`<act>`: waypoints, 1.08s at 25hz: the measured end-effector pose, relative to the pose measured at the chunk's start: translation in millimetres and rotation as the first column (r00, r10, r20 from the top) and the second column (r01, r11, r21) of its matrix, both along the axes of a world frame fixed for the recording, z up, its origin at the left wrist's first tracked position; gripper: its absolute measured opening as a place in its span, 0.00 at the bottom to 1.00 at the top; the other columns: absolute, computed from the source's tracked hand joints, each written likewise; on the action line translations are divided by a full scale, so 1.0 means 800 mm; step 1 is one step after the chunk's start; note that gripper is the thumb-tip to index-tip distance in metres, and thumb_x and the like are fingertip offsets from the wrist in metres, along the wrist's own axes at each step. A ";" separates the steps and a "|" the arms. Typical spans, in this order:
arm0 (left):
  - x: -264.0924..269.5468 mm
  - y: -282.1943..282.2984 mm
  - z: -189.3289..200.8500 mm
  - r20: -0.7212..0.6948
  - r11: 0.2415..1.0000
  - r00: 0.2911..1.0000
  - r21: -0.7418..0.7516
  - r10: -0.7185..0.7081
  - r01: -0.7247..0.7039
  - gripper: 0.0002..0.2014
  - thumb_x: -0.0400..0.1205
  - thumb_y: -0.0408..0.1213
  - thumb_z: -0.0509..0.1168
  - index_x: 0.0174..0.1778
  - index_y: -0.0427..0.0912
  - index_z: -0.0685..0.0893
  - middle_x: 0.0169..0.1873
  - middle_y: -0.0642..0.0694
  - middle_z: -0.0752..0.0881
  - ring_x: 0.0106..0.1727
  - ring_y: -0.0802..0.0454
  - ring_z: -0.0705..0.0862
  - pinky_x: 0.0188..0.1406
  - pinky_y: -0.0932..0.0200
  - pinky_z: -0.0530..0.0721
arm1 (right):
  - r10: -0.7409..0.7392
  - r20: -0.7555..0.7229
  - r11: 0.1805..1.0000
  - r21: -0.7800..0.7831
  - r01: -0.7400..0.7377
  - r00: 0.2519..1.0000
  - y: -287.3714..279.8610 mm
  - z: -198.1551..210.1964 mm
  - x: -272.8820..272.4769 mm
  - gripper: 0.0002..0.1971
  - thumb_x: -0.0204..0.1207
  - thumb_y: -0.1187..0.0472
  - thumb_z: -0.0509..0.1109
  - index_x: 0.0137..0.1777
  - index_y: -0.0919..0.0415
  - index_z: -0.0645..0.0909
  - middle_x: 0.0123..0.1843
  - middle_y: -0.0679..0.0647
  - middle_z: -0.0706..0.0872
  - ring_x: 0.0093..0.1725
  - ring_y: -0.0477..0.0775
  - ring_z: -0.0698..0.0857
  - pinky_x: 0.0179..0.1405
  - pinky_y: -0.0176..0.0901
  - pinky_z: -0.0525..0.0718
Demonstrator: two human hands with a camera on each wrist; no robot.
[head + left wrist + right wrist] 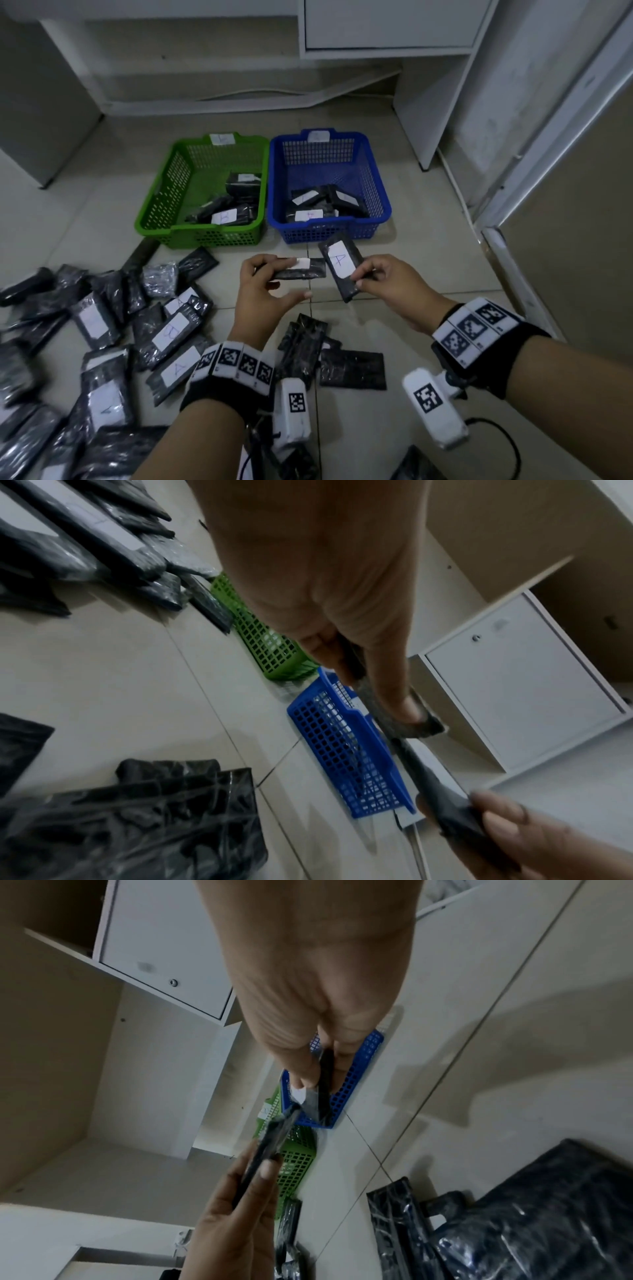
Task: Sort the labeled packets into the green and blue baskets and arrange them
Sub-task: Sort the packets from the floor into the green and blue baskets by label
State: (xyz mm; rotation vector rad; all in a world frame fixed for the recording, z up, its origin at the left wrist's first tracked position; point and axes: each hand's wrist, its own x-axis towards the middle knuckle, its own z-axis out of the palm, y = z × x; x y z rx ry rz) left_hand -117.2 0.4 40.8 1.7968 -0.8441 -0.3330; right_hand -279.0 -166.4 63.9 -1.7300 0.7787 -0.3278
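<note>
My left hand [274,279] grips a black packet [298,269] with a white label whose letter I cannot read. My right hand [363,277] pinches the near end of a black packet marked A [340,265]. Both packets hang above the floor just in front of the blue basket [376,192]. The green basket [161,192] stands to its left. Each basket holds a few labelled packets. In the left wrist view my thumb presses on the left packet [404,723]. In the right wrist view my fingers clamp the A packet [323,1091] edge-on.
A heap of black packets [102,325] covers the floor at the left, some marked A or B. A few more packets [352,370] lie between my wrists. A white cabinet [387,27] stands behind the baskets, with a wall panel [565,240] on the right.
</note>
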 end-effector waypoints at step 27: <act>0.079 -0.172 0.012 -0.466 0.958 0.854 -0.041 0.233 -0.284 0.18 0.80 0.24 0.64 0.63 0.46 0.80 0.62 0.43 0.83 0.58 0.48 0.84 0.61 0.49 0.84 | -0.251 -0.266 0.918 -0.371 0.141 0.931 -0.167 -0.022 0.131 0.16 0.76 0.74 0.62 0.59 0.69 0.86 0.66 0.63 0.83 0.66 0.63 0.80 0.68 0.39 0.73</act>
